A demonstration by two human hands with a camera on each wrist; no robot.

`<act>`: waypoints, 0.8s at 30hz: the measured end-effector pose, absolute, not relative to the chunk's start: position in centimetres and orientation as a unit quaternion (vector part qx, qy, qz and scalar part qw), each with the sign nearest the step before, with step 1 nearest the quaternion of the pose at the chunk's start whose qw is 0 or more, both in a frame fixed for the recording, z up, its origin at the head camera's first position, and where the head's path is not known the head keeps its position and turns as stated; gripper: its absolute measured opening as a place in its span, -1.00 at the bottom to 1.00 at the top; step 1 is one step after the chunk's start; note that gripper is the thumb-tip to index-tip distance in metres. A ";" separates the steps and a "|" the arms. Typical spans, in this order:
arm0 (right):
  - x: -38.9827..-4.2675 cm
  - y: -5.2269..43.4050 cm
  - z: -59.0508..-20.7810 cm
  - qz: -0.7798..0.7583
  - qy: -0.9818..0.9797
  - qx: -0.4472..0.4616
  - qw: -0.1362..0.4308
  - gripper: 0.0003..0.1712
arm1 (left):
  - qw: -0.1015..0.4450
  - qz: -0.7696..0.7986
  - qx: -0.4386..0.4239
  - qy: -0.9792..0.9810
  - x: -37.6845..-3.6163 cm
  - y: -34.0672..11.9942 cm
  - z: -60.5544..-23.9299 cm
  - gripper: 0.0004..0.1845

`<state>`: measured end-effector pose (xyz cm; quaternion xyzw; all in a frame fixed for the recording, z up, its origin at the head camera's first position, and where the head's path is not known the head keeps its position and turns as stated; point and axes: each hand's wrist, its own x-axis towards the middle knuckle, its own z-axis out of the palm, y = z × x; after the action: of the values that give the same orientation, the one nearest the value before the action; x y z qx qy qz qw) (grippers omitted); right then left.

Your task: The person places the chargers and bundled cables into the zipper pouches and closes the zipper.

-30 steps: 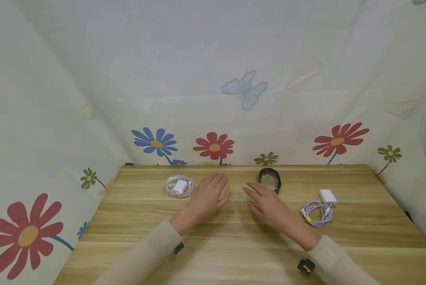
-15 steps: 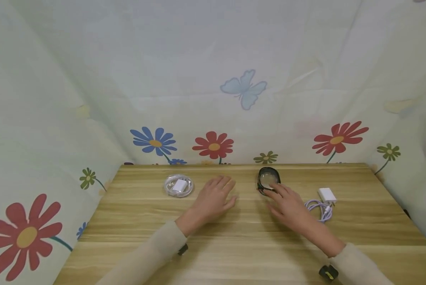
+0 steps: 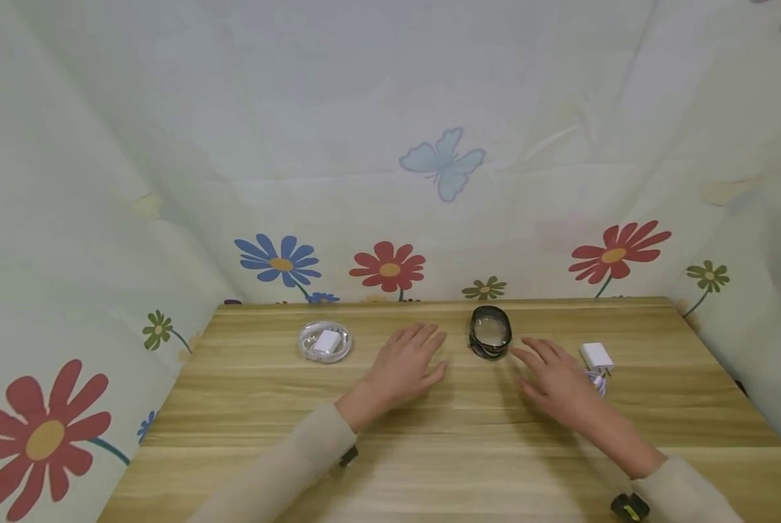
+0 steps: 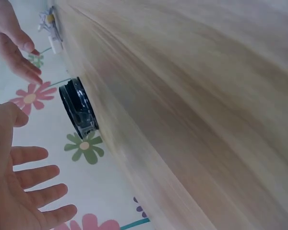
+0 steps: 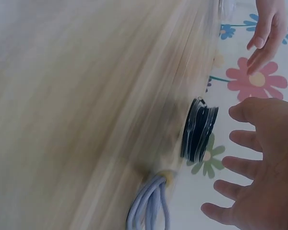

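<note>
A coiled black cable (image 3: 490, 333) lies near the back of the wooden table (image 3: 429, 465), between my two hands; the left wrist view shows it as a low dark ring. My left hand (image 3: 403, 367) hovers to its left, fingers spread and holding nothing. To its right is my right hand (image 3: 560, 385), also raised above the table, its fingers loosely extended and apart from the ring. A purple cable (image 5: 151, 206) is largely hidden behind the right hand in the head view. Beside it lies a white charger plug (image 3: 597, 357).
Toward the back left lies a coiled white cable (image 3: 305, 345) with a white charger plug (image 3: 327, 342) within its loop. A flower-printed cloth (image 3: 338, 181) stands as a wall behind the table and along both sides.
My right hand has moved right, away from the black coil and over the purple cable. My left hand has shifted slightly right. The coils and plugs stay in place.
</note>
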<state>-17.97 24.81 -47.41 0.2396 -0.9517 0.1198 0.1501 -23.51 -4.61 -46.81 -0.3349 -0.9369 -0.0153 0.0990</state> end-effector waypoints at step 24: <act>-16.4 29.2 -48.1 0.116 -0.969 0.176 0.126 -0.42 | 0.073 0.009 -0.376 -0.924 -27.3 4.0 -47.7 -0.39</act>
<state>-16.41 29.15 -48.10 0.1759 -0.9693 0.1160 0.1263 -27.28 3.96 -47.69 -0.3763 -0.9236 0.0087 0.0729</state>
